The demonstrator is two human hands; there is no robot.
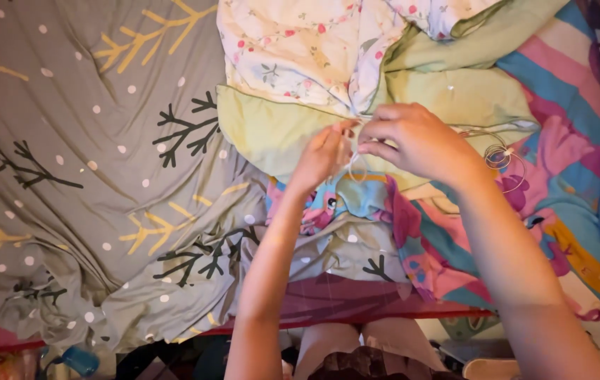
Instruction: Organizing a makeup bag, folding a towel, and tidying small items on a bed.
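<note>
Thread [354, 166], pale and thin, hangs in a small loop just below the fingertips of both hands, over the pale green fabric [272, 130].

Head view: the left hand [324, 153] comes up from below with its fingers drawn together, the tips pinched at the thread beside the point where the green fabric gathers into a pucker. The right hand [416, 139] reaches in from the right, its fingers curled and closed, thumb and forefinger meeting the left fingertips so the two hands touch at the gathered spot. Whether a needle sits between the fingers cannot be told. Just above the fingertips lies a white cloth with small flowers [300, 49], folding down into the same pucker. To the right of the right hand, near the wrist, a coil of thin wire or thread [498, 156] rests on a bright striped blanket in pink and blue [567, 141], which also spreads beneath both wrists. Well to the left of the left fingers stretches a grey sheet with branch shapes and white dots [89, 141].
</note>
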